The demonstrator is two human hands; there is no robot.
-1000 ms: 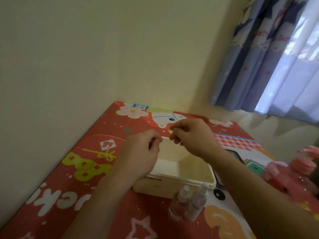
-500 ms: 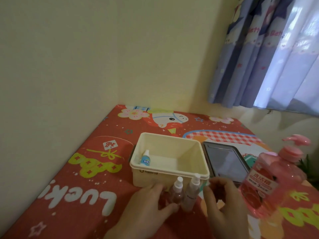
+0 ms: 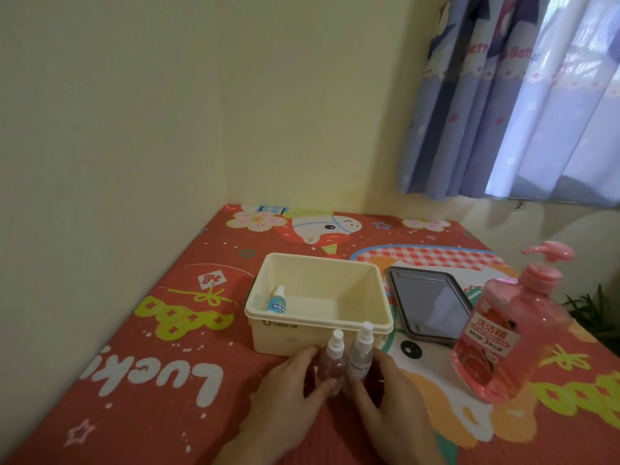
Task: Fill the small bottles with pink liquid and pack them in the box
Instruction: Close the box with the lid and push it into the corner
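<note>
Two small clear spray bottles stand side by side in front of the cream box (image 3: 379,297). My left hand (image 3: 288,394) wraps its thumb and fingers around the left, pink-tinted bottle (image 3: 332,364). My right hand (image 3: 389,394) holds the right bottle (image 3: 361,357), whose label reads "Baby". Inside the box, at its left wall, lies a small blue-labelled dropper bottle (image 3: 276,302). A large pink pump bottle (image 3: 503,333) of pink liquid stands to the right.
A dark tablet (image 3: 431,305) lies flat between the box and the pump bottle. Everything sits on a red patterned tablecloth (image 3: 151,380). A yellow wall runs along the left and back, with a blue curtain (image 3: 523,95) at upper right.
Both hands left the far rim of the box and came down to the two spray bottles in front. The camera tilted down, bringing the tablet and pump bottle into view.
</note>
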